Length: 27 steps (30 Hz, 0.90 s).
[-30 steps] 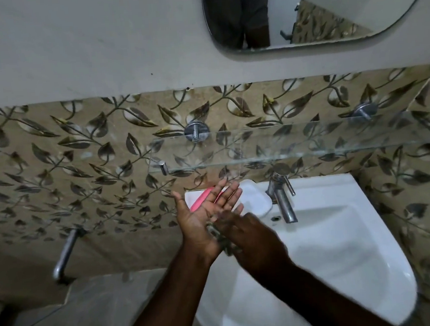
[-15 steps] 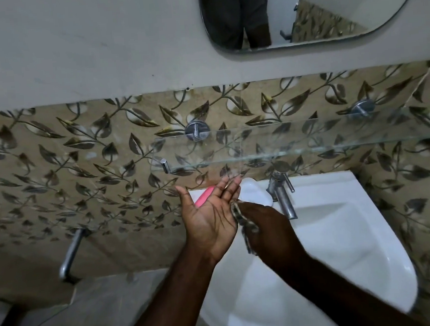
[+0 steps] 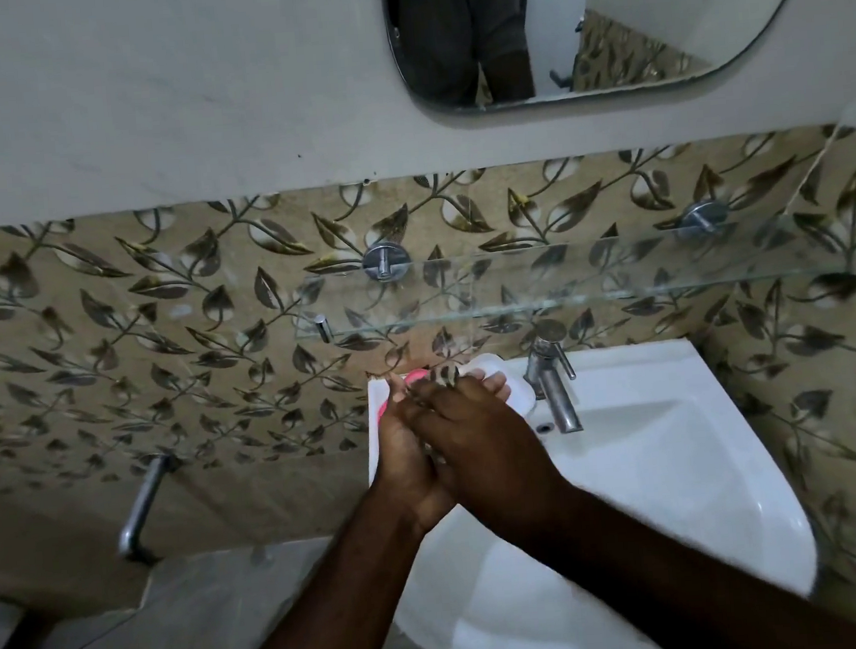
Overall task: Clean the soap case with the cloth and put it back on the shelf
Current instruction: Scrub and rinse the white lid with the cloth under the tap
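Our right hand (image 3: 480,433) lies over our left hand (image 3: 402,449), fingers curled and pressing a patterned cloth (image 3: 443,377) down into the left palm. Our left fingers cup upward from beneath; only pink slivers of the soap case (image 3: 414,375) peek out at the fingertips and at the outer edge of that hand, so we judge the case is sandwiched between palm and cloth. Whether the left fingers clamp it or merely cradle it, we cannot tell. The case seems to run lengthwise along the left palm, pointing away from us toward the wall.

The relation that matters next: the glass shelf (image 3: 592,291) sits above and beyond our hands, against the leaf-patterned tiles, with the case directly below its left end. The left hand, which bears the case, is the nearer one for lifting it up there.

Counting: one case, one cloth, one shelf on two round metal mounts, one tap (image 3: 554,391), one white basin (image 3: 657,460), and one mirror (image 3: 596,19) above.
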Motion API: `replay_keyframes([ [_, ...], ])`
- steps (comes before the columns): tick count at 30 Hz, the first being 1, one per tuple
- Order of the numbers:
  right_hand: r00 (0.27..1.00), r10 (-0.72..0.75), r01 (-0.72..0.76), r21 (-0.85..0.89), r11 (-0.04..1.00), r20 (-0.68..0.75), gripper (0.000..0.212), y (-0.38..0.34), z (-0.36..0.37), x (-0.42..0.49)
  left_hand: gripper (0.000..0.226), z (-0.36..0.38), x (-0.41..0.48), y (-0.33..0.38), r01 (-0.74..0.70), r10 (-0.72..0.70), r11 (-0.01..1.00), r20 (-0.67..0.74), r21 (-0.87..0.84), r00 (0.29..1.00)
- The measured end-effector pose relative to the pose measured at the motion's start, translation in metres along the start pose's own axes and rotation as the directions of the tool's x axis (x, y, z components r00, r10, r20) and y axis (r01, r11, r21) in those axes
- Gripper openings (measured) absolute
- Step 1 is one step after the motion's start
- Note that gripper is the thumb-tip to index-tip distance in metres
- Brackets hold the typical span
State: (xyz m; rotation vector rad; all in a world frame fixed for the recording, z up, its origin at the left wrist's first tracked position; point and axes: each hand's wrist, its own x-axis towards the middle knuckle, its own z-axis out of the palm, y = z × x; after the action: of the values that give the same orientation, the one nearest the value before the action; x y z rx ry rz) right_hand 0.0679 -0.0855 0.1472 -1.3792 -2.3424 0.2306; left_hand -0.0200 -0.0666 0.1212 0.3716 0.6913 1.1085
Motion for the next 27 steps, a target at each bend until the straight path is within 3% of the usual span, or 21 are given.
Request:
replay_keyframes([
  [2,0.999,-0.049,0.049,0.030,0.998,0.022,0.047,0.012,-0.008,0.004,0.078,-0.004,0.000,-0.001,-0.027,0.027,0.999,0.008,0.019,1.000],
  [6,0.983,0.174,-0.172,0.044,0.984,-0.057,0.050,0.048,-0.020,0.012,0.087,-0.002,-0.002,-0.006,-0.051,0.049,0.997,0.043,0.056,0.998],
  [10,0.956,0.286,-0.287,0.002,0.958,-0.067,0.030,0.042,-0.006,0.005,0.091,0.003,-0.009,-0.013,-0.065,0.056,0.990,0.073,0.128,0.996],
  [13,0.915,0.396,-0.382,0.148,0.912,-0.076,0.020,0.032,0.000,-0.010,0.081,-0.003,-0.007,-0.018,-0.069,0.068,0.987,0.010,0.146,0.998],
  [18,0.955,0.264,-0.276,0.082,0.958,0.131,0.031,-0.008,-0.004,-0.042,0.082,-0.009,0.019,-0.004,-0.041,0.048,0.998,-0.120,0.055,0.992],
  [22,0.991,0.132,-0.123,0.274,0.954,-0.013,0.058,-0.039,0.001,-0.062,0.086,-0.003,0.041,-0.004,-0.028,0.008,0.990,-0.144,-0.139,0.990],
  [24,0.999,-0.014,0.024,0.232,0.973,-0.044,0.042,-0.032,0.004,-0.063,0.092,0.000,0.043,-0.012,0.050,-0.072,0.985,-0.128,-0.166,0.989],
  [26,0.968,-0.213,0.234,0.179,0.956,-0.131,0.027,-0.003,0.015,-0.065,0.104,0.000,0.041,-0.018,0.153,-0.158,0.970,-0.010,-0.190,0.987],
  [27,0.975,-0.199,0.215,0.208,0.954,-0.094,0.025,0.019,0.019,-0.064,0.107,-0.002,0.041,-0.019,0.182,-0.177,0.968,0.044,-0.173,0.983],
])
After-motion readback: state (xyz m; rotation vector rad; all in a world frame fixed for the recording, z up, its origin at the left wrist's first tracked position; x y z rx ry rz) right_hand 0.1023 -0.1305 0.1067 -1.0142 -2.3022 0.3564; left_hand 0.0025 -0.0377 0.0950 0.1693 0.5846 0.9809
